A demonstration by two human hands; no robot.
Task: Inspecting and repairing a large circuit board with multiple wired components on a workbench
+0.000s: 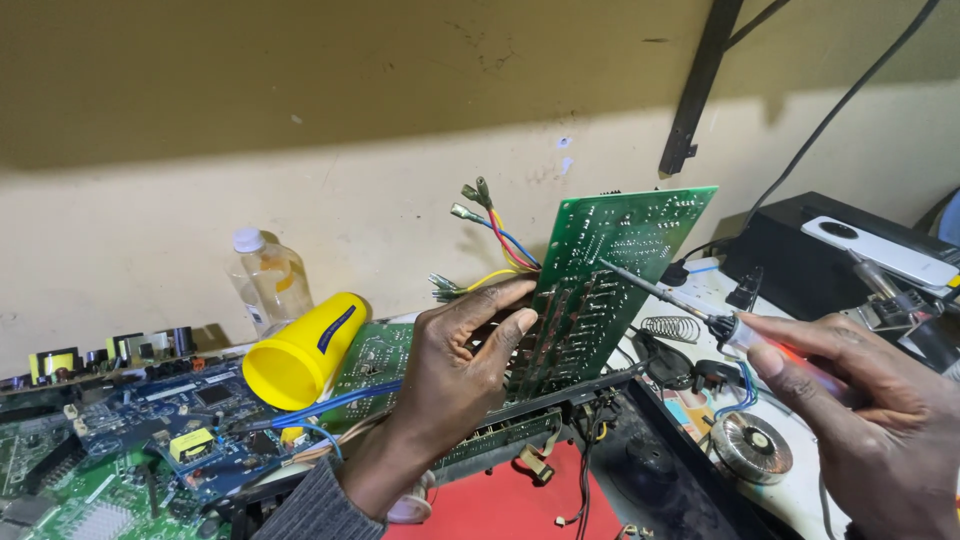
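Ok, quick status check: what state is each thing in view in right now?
green circuit board: held tilted, solder side facing the camera
left hand: gripping the board's left edge
soldering iron: tip on the board
right hand: shut on the iron's handle
yellow cup: lying on its side
plastic bottle: upright, capped

Circuit board (612,280) upright at centre, gripped at its left edge by my left hand (462,365). Right of board: my right hand (870,420), soldering iron (680,302) tip touching board. Left of board: cup (300,352) on its side; bottle (265,278) behind cup.
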